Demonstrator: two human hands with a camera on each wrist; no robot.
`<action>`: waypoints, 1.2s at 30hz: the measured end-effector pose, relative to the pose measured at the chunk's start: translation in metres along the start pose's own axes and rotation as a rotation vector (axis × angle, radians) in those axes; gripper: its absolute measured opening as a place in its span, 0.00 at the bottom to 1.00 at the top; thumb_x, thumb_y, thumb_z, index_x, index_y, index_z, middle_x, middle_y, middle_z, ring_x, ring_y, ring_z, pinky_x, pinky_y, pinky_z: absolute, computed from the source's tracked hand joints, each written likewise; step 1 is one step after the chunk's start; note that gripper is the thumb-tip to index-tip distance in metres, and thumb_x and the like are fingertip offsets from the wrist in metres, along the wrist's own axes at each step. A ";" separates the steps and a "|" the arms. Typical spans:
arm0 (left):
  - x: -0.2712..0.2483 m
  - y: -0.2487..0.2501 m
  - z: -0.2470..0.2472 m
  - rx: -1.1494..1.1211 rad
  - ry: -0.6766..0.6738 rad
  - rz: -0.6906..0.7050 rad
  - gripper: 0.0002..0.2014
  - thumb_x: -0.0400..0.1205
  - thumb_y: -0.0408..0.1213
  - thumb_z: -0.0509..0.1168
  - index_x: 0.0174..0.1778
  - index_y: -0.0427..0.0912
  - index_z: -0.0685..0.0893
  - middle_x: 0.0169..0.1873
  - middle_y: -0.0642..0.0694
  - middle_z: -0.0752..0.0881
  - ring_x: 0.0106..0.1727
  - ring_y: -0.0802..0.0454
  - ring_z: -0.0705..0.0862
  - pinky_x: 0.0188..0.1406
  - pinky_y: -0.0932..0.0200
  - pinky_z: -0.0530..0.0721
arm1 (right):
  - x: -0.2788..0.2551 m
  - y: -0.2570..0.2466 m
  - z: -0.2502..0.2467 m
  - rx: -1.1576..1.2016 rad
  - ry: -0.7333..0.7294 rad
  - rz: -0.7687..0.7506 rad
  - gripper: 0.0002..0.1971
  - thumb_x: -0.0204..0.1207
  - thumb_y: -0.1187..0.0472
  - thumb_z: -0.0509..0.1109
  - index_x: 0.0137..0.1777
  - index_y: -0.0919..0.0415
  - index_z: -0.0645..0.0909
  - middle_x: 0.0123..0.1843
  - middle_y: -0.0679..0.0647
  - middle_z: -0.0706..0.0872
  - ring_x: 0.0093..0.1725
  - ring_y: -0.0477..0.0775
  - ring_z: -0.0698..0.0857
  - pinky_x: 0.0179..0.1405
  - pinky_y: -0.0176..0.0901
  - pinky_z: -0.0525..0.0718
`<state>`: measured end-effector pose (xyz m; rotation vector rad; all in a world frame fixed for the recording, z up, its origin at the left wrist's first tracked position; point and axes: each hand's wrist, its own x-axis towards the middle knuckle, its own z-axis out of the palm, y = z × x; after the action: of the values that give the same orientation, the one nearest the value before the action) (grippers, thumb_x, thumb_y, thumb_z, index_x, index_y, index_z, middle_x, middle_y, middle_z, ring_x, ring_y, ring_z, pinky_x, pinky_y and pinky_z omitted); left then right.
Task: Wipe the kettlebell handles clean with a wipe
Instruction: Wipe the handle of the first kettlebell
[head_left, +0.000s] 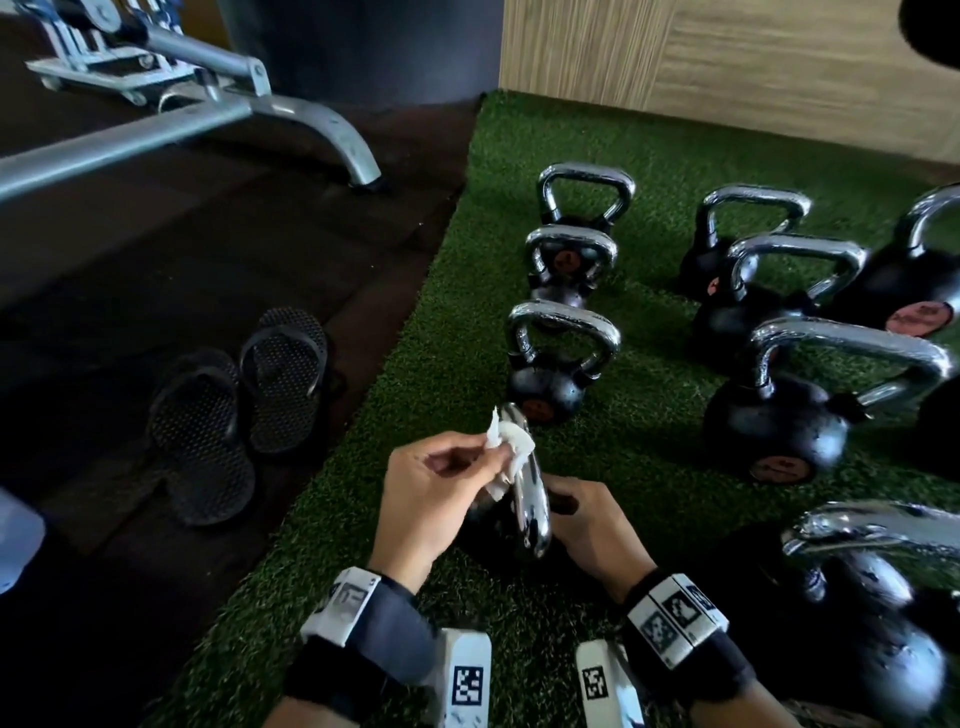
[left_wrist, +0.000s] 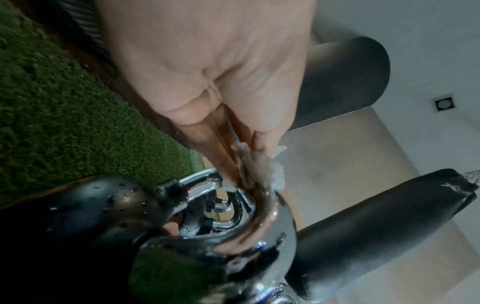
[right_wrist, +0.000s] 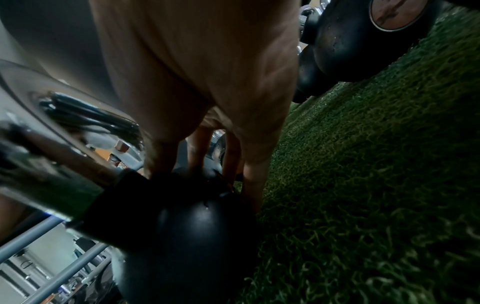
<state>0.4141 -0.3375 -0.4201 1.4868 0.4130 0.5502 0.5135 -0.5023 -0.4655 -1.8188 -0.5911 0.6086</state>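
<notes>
Steadied at its black body by the right hand, whose grip cannot be told, the kettlebell handle is best rubbed fully round with the wipe pinched in the left hand.

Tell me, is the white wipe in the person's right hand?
No, the left hand pinches the white wipe against the chrome handle, while the right hand steadies the kettlebell's black body.

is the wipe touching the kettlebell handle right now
Touching. In the head view the wipe, pinched by the left hand, lies against the chrome handle.
</notes>
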 end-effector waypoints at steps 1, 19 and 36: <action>-0.005 -0.001 0.000 -0.022 -0.042 -0.023 0.10 0.68 0.49 0.83 0.39 0.49 0.95 0.36 0.45 0.95 0.39 0.50 0.94 0.42 0.54 0.92 | 0.000 0.000 -0.002 -0.014 -0.006 -0.008 0.10 0.75 0.54 0.78 0.54 0.38 0.91 0.49 0.38 0.94 0.49 0.34 0.90 0.46 0.26 0.83; -0.047 -0.017 -0.024 0.074 -0.351 0.022 0.07 0.78 0.27 0.78 0.51 0.36 0.95 0.39 0.42 0.95 0.34 0.40 0.92 0.36 0.46 0.91 | 0.000 0.004 0.000 0.042 -0.006 0.063 0.19 0.70 0.51 0.83 0.61 0.48 0.90 0.56 0.46 0.93 0.60 0.46 0.90 0.65 0.52 0.86; -0.036 0.001 -0.042 -0.232 -0.122 -0.244 0.14 0.66 0.43 0.83 0.46 0.45 0.95 0.44 0.40 0.94 0.43 0.47 0.93 0.42 0.60 0.91 | -0.013 -0.074 -0.027 -0.225 0.277 -0.272 0.17 0.74 0.64 0.80 0.55 0.39 0.91 0.51 0.39 0.92 0.51 0.38 0.90 0.53 0.28 0.83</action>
<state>0.3605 -0.3240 -0.4239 1.2190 0.4136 0.3008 0.5137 -0.5072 -0.3859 -1.9448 -0.7235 0.1062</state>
